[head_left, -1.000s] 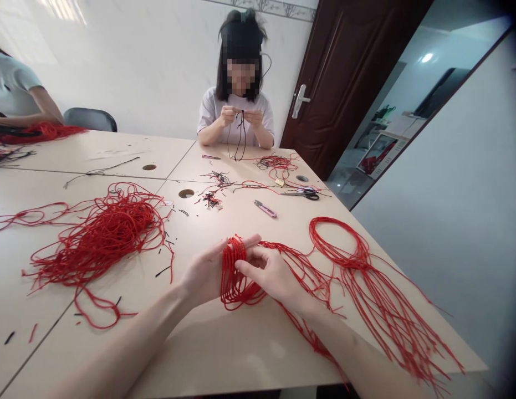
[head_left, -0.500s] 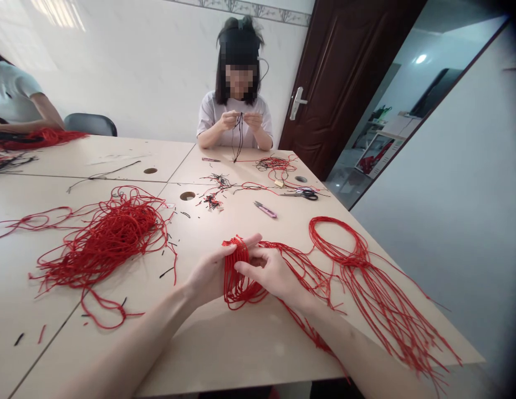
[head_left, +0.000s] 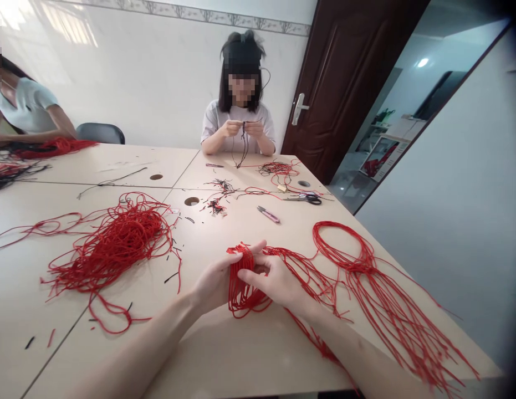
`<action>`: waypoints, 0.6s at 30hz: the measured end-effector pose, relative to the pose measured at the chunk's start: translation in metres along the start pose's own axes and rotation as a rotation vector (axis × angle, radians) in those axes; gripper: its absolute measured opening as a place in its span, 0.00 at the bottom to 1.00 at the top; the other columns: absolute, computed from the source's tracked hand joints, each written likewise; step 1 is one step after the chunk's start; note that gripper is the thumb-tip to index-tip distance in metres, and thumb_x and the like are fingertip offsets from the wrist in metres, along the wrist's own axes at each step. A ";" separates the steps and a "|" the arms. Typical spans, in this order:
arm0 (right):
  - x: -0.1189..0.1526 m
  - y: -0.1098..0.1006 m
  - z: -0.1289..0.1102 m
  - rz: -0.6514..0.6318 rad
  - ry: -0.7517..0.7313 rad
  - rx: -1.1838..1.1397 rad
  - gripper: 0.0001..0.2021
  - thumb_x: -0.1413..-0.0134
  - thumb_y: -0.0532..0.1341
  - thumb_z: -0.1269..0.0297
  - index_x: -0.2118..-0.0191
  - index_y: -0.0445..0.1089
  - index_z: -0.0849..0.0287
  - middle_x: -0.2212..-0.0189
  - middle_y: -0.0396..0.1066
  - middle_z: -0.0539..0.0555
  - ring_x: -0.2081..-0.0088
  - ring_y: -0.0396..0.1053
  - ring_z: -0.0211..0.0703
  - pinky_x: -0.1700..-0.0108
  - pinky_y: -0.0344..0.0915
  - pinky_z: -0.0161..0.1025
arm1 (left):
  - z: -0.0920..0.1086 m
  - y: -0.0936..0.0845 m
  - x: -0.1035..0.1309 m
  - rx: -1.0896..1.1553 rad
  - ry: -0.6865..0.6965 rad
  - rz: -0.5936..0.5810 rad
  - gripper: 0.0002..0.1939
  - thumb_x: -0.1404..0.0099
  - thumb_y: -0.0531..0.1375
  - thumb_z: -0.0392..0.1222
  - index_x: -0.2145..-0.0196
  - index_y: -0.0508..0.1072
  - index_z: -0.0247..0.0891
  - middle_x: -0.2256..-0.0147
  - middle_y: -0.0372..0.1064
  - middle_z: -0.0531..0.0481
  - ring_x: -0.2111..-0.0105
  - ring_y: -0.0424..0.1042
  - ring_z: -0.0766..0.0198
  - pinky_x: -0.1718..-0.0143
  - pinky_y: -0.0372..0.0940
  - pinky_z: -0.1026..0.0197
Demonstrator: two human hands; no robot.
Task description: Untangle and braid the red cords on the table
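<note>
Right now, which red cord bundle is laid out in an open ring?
The rightmost bundle, looped round at its far end; the big left heap is tangled; cords on your left hand hang side by side.

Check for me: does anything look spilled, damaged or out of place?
Nothing looks plainly damaged. Black and red scraps lie strewn on the table, like uncleared trimmings. The red pile at left is a loose tangle, unlike the held cords, which hang fairly orderly.
</note>
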State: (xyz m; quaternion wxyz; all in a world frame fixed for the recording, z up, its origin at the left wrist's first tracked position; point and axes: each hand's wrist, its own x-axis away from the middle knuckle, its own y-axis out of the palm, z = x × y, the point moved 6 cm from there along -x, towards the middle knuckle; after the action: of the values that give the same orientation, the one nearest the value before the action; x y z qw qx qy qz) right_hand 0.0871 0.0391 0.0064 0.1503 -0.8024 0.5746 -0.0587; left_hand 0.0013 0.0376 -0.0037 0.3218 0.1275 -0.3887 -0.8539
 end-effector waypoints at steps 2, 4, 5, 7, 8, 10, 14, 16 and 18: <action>-0.001 0.001 0.003 0.003 0.007 -0.024 0.12 0.49 0.60 0.58 0.63 0.74 0.61 0.71 0.72 0.52 0.69 0.67 0.40 0.67 0.62 0.35 | 0.000 0.001 0.000 -0.013 -0.002 0.005 0.26 0.34 0.47 0.40 0.38 0.54 0.41 0.46 0.64 0.45 0.48 0.63 0.54 0.47 0.52 0.54; -0.001 0.002 0.005 -0.008 0.011 -0.052 0.12 0.48 0.59 0.60 0.63 0.74 0.62 0.73 0.71 0.52 0.71 0.67 0.39 0.69 0.62 0.34 | 0.000 0.002 0.001 -0.025 -0.001 0.014 0.26 0.34 0.47 0.40 0.38 0.55 0.41 0.46 0.64 0.44 0.48 0.63 0.54 0.46 0.52 0.54; -0.001 0.003 0.006 -0.012 0.012 -0.063 0.12 0.47 0.58 0.60 0.62 0.74 0.62 0.73 0.71 0.51 0.72 0.66 0.38 0.70 0.62 0.34 | 0.000 0.001 0.001 -0.030 0.000 0.018 0.26 0.34 0.47 0.40 0.38 0.55 0.40 0.46 0.63 0.44 0.48 0.63 0.54 0.46 0.51 0.54; -0.001 0.004 0.007 -0.014 0.014 -0.070 0.12 0.47 0.58 0.61 0.61 0.73 0.62 0.74 0.70 0.51 0.73 0.66 0.37 0.71 0.61 0.33 | 0.001 0.001 0.002 -0.033 0.005 0.018 0.26 0.33 0.46 0.40 0.38 0.55 0.40 0.46 0.63 0.44 0.48 0.63 0.54 0.46 0.51 0.54; -0.001 0.004 0.006 -0.013 0.014 -0.066 0.12 0.47 0.58 0.61 0.61 0.73 0.62 0.74 0.70 0.51 0.73 0.66 0.37 0.71 0.62 0.34 | 0.001 0.000 0.002 -0.032 0.010 0.013 0.26 0.33 0.46 0.40 0.38 0.55 0.40 0.46 0.64 0.44 0.48 0.63 0.54 0.46 0.51 0.54; -0.002 0.005 0.005 -0.002 0.008 -0.053 0.12 0.48 0.59 0.60 0.61 0.73 0.62 0.72 0.71 0.51 0.72 0.67 0.38 0.69 0.63 0.34 | 0.001 -0.001 0.002 -0.030 0.024 0.009 0.26 0.33 0.47 0.41 0.38 0.55 0.40 0.46 0.64 0.44 0.48 0.64 0.54 0.46 0.51 0.54; -0.003 0.005 0.003 0.020 -0.010 -0.047 0.11 0.50 0.60 0.60 0.65 0.73 0.62 0.71 0.71 0.52 0.69 0.68 0.40 0.66 0.64 0.36 | 0.001 -0.002 0.001 -0.036 0.038 0.015 0.25 0.33 0.47 0.41 0.39 0.56 0.40 0.48 0.67 0.44 0.49 0.65 0.55 0.46 0.52 0.55; -0.004 0.005 0.003 0.020 -0.013 -0.054 0.11 0.49 0.60 0.60 0.65 0.73 0.62 0.72 0.71 0.52 0.69 0.68 0.40 0.66 0.64 0.36 | 0.001 -0.001 0.001 -0.044 0.037 0.014 0.25 0.33 0.47 0.40 0.39 0.56 0.40 0.49 0.67 0.44 0.50 0.65 0.55 0.46 0.53 0.55; -0.003 0.005 0.003 0.015 -0.015 -0.059 0.11 0.49 0.59 0.61 0.63 0.73 0.62 0.72 0.71 0.52 0.70 0.67 0.40 0.67 0.64 0.35 | 0.001 -0.001 0.001 -0.055 0.035 0.021 0.25 0.33 0.47 0.40 0.39 0.57 0.39 0.50 0.68 0.44 0.50 0.66 0.55 0.46 0.53 0.55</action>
State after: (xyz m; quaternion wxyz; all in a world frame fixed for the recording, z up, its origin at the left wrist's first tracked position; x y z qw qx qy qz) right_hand 0.0819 0.0412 0.0026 0.1313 -0.8025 0.5810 -0.0348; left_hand -0.0003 0.0381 -0.0034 0.3408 0.1293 -0.3610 -0.8584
